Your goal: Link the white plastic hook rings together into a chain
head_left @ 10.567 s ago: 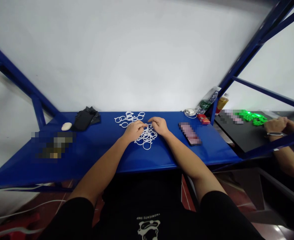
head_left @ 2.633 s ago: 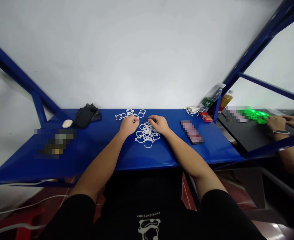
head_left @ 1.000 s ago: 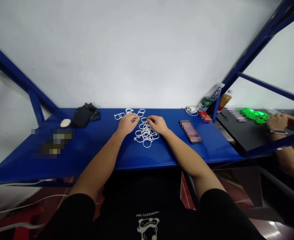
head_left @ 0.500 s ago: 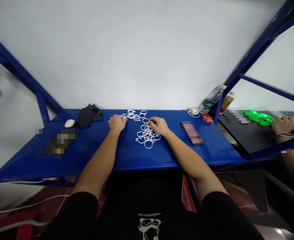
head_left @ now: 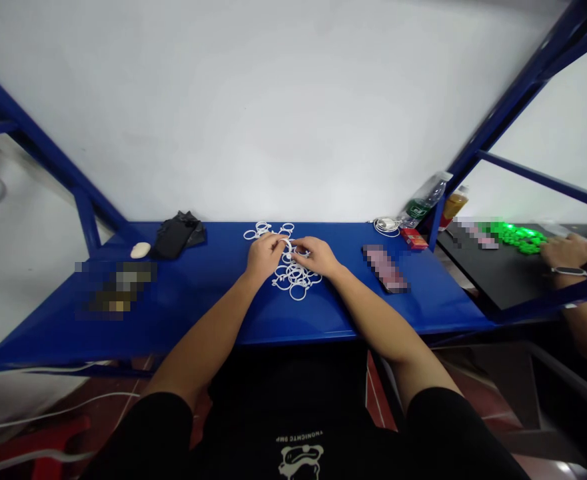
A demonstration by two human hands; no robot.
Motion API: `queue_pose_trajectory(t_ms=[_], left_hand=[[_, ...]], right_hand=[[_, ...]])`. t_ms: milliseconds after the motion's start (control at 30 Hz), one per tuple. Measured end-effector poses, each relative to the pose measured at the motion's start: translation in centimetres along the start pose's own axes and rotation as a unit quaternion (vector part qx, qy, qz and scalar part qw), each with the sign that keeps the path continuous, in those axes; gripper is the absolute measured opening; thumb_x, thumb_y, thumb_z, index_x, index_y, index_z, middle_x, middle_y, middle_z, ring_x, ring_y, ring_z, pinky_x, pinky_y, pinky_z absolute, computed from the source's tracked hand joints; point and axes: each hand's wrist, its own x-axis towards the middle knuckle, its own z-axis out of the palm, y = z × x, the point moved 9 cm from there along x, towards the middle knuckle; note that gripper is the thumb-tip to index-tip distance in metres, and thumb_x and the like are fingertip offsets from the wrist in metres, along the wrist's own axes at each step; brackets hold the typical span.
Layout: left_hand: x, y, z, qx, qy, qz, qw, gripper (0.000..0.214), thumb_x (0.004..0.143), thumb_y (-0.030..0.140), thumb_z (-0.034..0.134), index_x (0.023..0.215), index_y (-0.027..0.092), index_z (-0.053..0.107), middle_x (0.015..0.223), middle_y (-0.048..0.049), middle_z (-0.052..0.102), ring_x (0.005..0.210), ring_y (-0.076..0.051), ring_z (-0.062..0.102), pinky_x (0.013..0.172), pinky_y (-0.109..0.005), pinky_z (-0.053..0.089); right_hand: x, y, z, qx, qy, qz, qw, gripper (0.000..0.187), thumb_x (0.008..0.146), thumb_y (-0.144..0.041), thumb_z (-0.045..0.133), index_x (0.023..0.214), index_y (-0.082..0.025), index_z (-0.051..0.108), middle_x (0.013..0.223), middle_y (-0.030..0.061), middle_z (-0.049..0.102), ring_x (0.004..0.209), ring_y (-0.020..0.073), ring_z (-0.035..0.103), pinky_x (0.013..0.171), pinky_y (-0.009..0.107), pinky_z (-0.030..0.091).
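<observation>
My left hand (head_left: 266, 258) and my right hand (head_left: 320, 255) meet fingertip to fingertip above a pile of white rings (head_left: 296, 275). Pinched between their fingers is a white ring (head_left: 288, 247) that looks like a plastic curtain ring, seen nearly edge-on and partly hidden. The pile lies just below my hands, its rings overlapping and several showing small eyelets. Behind my left hand, a second loose group of white rings (head_left: 262, 228) spreads toward the wall.
The blue table (head_left: 213, 307) meets a white wall. To its left lie a black pouch (head_left: 176, 237), a cream oval object (head_left: 140, 250) and a blurred item. At right are a phone (head_left: 386, 268), a charger (head_left: 386, 225), a red box (head_left: 414, 239) and a bottle (head_left: 426, 200). Another person's hands (head_left: 570, 253) are beyond the frame.
My left hand has moved right, from the rear group of rings to meet my right hand. A ring is now between both hands' fingers. My right hand has barely shifted.
</observation>
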Motion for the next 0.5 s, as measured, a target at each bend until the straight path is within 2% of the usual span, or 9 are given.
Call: queue_pose_trajectory(t_ms=[100,167,233,367,433,500], left_hand=[[-0.3,-0.1,0.3,0.001,-0.008,-0.031,0.999,0.032,0.103,0.03,0.053,0.117,0.022,0.08,0.096,-0.0054,0.079,0.087,-0.02,0.072,0.086,-0.032,0.056],[-0.3,-0.6,0.5,0.006,-0.017,-0.058,0.998,0.035,0.1,0.025,0.055,0.127,0.022,0.077,0.083,-0.0028,0.076,0.075,-0.02,0.069,0.08,-0.032,0.055],[-0.4,-1.1,1.0,0.012,-0.038,-0.075,0.996,0.042,0.097,0.02,0.057,0.135,0.023,0.074,0.079,-0.0014,0.075,0.072,-0.02,0.068,0.078,-0.032,0.054],[-0.3,-0.6,1.3,0.019,-0.052,-0.04,0.998,0.045,0.098,0.02,0.059,0.141,0.025,0.07,0.106,-0.0054,0.079,0.079,-0.019,0.069,0.085,-0.032,0.055],[-0.4,0.4,1.1,0.017,-0.046,0.006,0.999,0.044,0.099,0.025,0.061,0.143,0.024,0.068,0.118,-0.0075,0.076,0.08,-0.018,0.068,0.088,-0.032,0.055],[-0.5,1.2,1.2,0.016,-0.053,0.048,0.997,0.039,0.101,0.029,0.061,0.139,0.022,0.069,0.12,-0.0081,0.074,0.081,-0.017,0.067,0.089,-0.032,0.054]], right_hand=[[-0.1,-1.5,0.0,-0.037,-0.005,-0.035,0.999,0.035,0.097,-0.053,0.072,0.113,-0.022,0.074,0.096,0.0084,0.076,0.093,0.0231,0.07,0.09,0.035,0.053],[-0.1,-2.2,0.0,-0.046,-0.003,-0.04,0.998,0.035,0.101,-0.053,0.067,0.12,-0.023,0.072,0.1,0.0093,0.076,0.095,0.0235,0.07,0.091,0.035,0.053],[-0.2,-2.9,0.1,-0.045,-0.007,-0.053,0.998,0.035,0.106,-0.049,0.059,0.128,-0.024,0.07,0.106,0.0098,0.077,0.1,0.0236,0.07,0.095,0.036,0.054],[-0.3,-3.2,-0.4,-0.024,0.026,-0.064,0.997,0.034,0.11,-0.041,0.048,0.129,-0.025,0.071,0.117,0.0104,0.077,0.109,0.023,0.07,0.101,0.037,0.054],[-0.4,-2.3,-1.1,-0.009,0.07,-0.039,0.997,0.034,0.11,-0.037,0.047,0.127,-0.024,0.072,0.116,0.0105,0.076,0.107,0.0224,0.07,0.098,0.037,0.055],[-0.4,-1.1,-1.6,0.01,0.108,0.0,0.994,0.031,0.107,-0.035,0.051,0.125,-0.023,0.073,0.109,0.0093,0.076,0.098,0.0211,0.07,0.092,0.035,0.056]])
